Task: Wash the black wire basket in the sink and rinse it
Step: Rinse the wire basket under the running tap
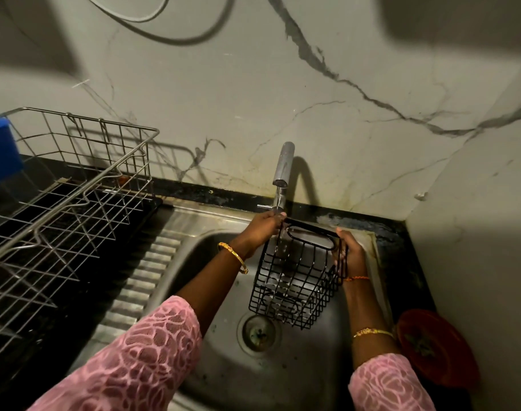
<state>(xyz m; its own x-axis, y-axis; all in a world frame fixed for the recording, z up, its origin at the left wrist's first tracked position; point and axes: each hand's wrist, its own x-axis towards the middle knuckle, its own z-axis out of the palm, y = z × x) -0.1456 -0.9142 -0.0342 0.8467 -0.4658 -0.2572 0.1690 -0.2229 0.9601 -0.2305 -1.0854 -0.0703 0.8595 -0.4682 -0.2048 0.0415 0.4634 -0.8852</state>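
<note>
A: What can go wrong here?

B: The basket [297, 274] is wet and hangs over the sink [211, 247] under the tap [283, 167]. I think it can slip and drop.

A: And the hands?

B: The left hand [265, 229] grips the far rim; the right hand [349, 256] grips the side. Both arms reach forward.

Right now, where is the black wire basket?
The black wire basket is held over the sink basin, under the tap, between the left hand and right hand.
</note>
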